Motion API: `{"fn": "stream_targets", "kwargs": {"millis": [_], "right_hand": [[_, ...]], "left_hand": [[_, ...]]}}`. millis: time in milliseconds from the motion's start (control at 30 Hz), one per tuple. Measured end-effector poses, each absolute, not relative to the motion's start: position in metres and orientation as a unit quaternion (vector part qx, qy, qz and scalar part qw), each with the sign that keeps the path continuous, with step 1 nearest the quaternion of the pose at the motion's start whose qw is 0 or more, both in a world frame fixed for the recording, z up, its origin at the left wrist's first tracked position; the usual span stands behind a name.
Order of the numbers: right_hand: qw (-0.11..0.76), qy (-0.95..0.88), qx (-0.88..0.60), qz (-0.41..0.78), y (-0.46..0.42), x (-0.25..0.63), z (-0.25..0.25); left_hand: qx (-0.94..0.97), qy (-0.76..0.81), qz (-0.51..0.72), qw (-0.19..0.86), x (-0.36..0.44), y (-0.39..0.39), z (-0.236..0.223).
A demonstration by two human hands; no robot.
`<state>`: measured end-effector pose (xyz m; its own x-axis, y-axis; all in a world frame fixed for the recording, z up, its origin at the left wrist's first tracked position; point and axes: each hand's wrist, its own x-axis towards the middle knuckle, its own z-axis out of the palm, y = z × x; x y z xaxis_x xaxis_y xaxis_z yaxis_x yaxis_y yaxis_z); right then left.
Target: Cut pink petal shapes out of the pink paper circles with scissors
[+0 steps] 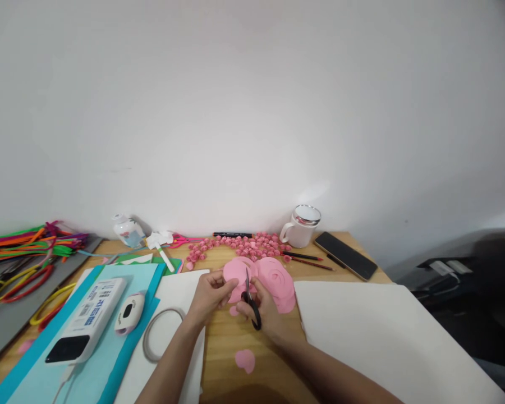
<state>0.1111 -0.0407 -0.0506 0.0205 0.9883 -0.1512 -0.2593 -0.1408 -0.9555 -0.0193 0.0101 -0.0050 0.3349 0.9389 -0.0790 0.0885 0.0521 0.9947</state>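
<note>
My left hand pinches a round pink paper piece between thumb and fingers. In my right hand is a pair of scissors with black handles, its blades pointing up and away from me at the paper's right edge. Just behind and to the right lies a pile of pink paper circles, some with spiral cuts. A small pink paper scrap rests on the wooden table nearer to me. Whether the blades are touching the paper is hard to make out.
Many small pink paper rolls lie along the wall. A white mug, pencils and a phone are at the back right. White sheets cover the right side. A power bank sits on blue paper at left.
</note>
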Motion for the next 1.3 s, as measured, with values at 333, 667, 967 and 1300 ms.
{"fn": "stream_targets", "kwargs": {"millis": [333,667,967,1300], "right_hand": [[0.52,-0.394,-0.457,0.604,-0.042,0.109,-0.054],[0.506,-0.385,-0.466,0.615,-0.043,0.106,-0.046],[0.538,-0.399,-0.467,0.578,-0.041,0.111,-0.036],[0.54,-0.386,-0.467,0.584,-0.039,0.109,-0.054]], "left_hand": [[0.555,0.43,0.395,0.593,-0.021,0.012,-0.008],[0.555,0.441,0.395,0.585,-0.017,0.011,-0.009],[0.584,0.441,0.353,0.583,-0.021,0.012,-0.014],[0.576,0.45,0.372,0.572,-0.02,0.012,-0.011]]}}
